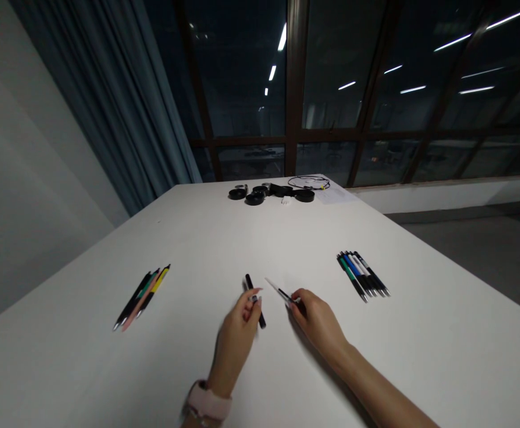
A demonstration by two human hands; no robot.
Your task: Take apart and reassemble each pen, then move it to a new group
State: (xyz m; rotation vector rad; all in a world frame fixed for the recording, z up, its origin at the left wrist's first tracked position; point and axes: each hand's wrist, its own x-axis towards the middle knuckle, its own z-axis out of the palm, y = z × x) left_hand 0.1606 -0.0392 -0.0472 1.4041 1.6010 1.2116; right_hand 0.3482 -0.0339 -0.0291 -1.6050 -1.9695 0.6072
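Observation:
My left hand [238, 324], with a pink watch band [210, 402] at the wrist, is closed in a pinch on a black pen [261, 319]. The pen slants near the middle of the white table, and a small greyish part of it shows between my fingertips. To the right, my right hand [315, 315] pinches a thin pen refill [280, 291], pale at its far end and dark closer to my fingers. Its near end is hidden in my grip. The refill's pale end points toward the black pen, apart from it.
Several pens [140, 300], black, green, pink and yellow, lie at the left. Another row of pens [363, 276] lies at the right. Black round objects [255, 199], a coiled cable [309, 182] and paper [337, 195] sit at the far end of the table [188, 238].

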